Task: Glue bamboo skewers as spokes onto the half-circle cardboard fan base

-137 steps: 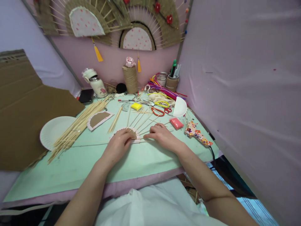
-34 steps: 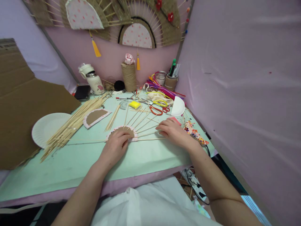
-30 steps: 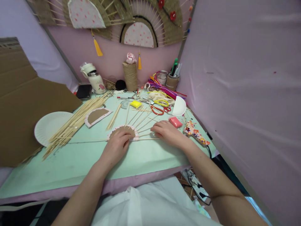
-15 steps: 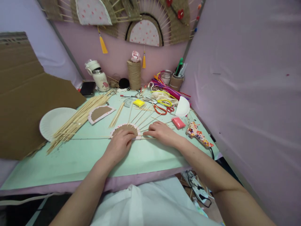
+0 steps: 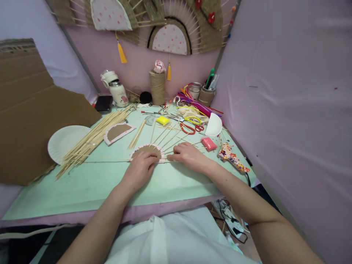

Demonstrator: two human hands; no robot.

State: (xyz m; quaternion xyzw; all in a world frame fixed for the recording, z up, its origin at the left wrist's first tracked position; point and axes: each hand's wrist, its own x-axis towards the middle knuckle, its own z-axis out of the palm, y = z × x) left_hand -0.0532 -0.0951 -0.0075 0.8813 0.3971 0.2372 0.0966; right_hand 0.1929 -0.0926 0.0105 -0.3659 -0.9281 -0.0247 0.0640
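Note:
My left hand [image 5: 139,169] rests on a cardboard half-disc [image 5: 145,149] with a pale pink-spotted edging. Its fingers are bent together and hold the piece against the table. Several thin bamboo sticks [image 5: 171,141] fan out from the rounded edge, and others run sideways along the straight side. To the right of the half-disc, my right hand [image 5: 189,157] has its fingers closed over one of the lower sticks, index finger near the edging. The fingertips of both hands are partly hidden. A second edged cardboard half-disc [image 5: 118,132] lies farther left.
A bundle of bamboo sticks [image 5: 93,139] overlaps a paper plate [image 5: 64,141] beside a large cardboard sheet [image 5: 41,117]. Yellow scissors [image 5: 192,120], red scissors [image 5: 188,128], a pink packet [image 5: 209,143] and a flower-patterned glue gun [image 5: 232,157] lie right. A twine spool [image 5: 157,88] stands behind.
My right hand has slid left along the sticks, from their outer part to close beside the half-disc. My left hand stays on the half-disc. The head view has shifted slightly.

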